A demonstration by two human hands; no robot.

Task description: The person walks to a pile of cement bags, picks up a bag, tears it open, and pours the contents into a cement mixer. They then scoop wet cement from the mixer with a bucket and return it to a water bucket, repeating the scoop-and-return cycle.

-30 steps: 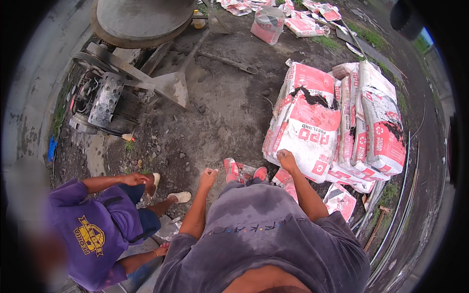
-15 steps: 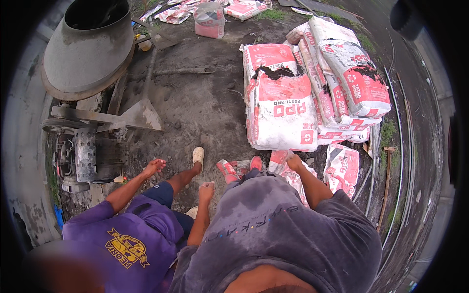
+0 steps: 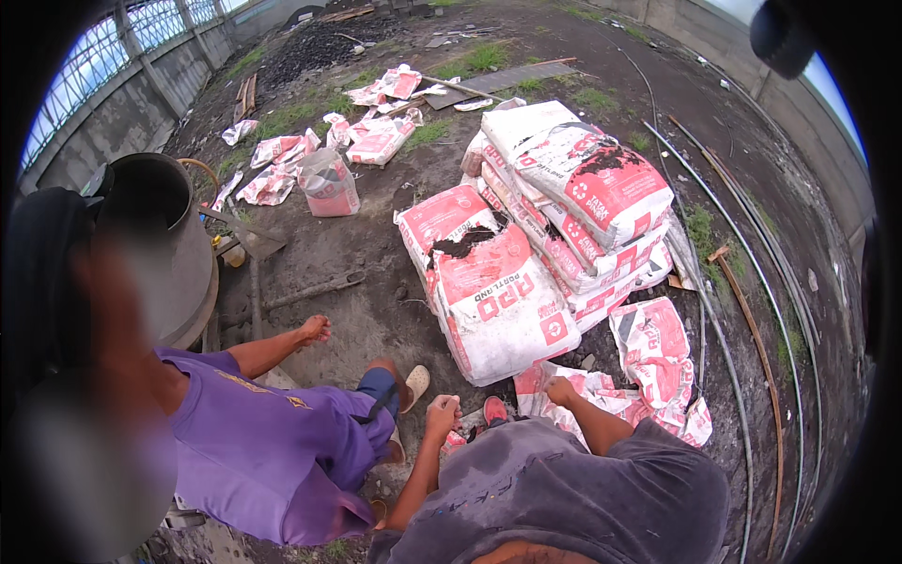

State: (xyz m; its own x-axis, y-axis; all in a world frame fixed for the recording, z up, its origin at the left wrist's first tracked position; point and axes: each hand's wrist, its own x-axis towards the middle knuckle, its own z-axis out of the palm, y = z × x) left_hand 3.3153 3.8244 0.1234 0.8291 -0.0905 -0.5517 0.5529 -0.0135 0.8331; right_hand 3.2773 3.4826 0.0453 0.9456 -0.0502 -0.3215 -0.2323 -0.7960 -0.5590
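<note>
A: Biggest first. Dirt ground (image 3: 376, 310), dark and damp, grass patches further out. Concrete wall (image 3: 141, 94) along the far left.

B: Then the mixer drum (image 3: 164, 235), grey, left side, mouth open upward. And the sack pile?

A: Stack of sacks (image 3: 583, 207), white and red, several lying on each other. One torn sack (image 3: 493, 291) leans at the front of the stack, dark rip in its top face.

B: Co-worker?

A: Person in a purple shirt (image 3: 254, 442) at lower left, arm stretched out over the ground, other person's hand (image 3: 315, 329) loosely curled, holding nothing that I can see.

B: Wearer's hands?

A: Left hand (image 3: 442, 409) is closed in a fist, empty as far as it shows, just below the torn sack's lower edge, not touching it. Right hand (image 3: 561, 390) is also curled, over the flattened empty sacks (image 3: 648, 367) on the ground beside the stack; cannot tell if it grips one.

B: Smaller stuff?

A: Long thin rods (image 3: 723, 235) curve along the right. Plastic bag (image 3: 329, 183), upright, behind the torn sack. Loose empty bags (image 3: 376, 141) scattered beyond. Sandal (image 3: 416, 383) on the co-worker's foot, near the left hand.
</note>
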